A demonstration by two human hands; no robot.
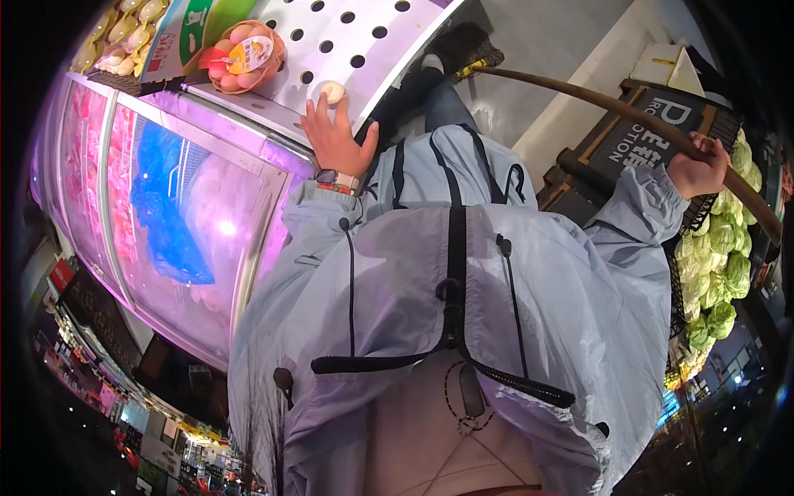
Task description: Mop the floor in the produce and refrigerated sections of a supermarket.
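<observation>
My left hand (338,141) reaches palm down over a white perforated display counter (338,46), with its fingers spread. Its fingertips are at the near side of a small pale round item, egg-like (333,93); whether they press on it I cannot tell. On the same counter, a woven basket of pinkish-brown eggs (242,57) bears a printed label and a red tie. My right hand (701,166) is closed around a long wooden handle (595,105). That handle slopes down to a dark mop head (490,54) with a yellow fitting, on the floor by my feet.
At left is a glass-fronted display case (205,204) with a blue plastic bag (167,204). A printed sign (186,37) stands beside packed fruit (127,31). On the right are a dark promotion board (645,133), a white box (667,68) and stacked cabbages (722,248).
</observation>
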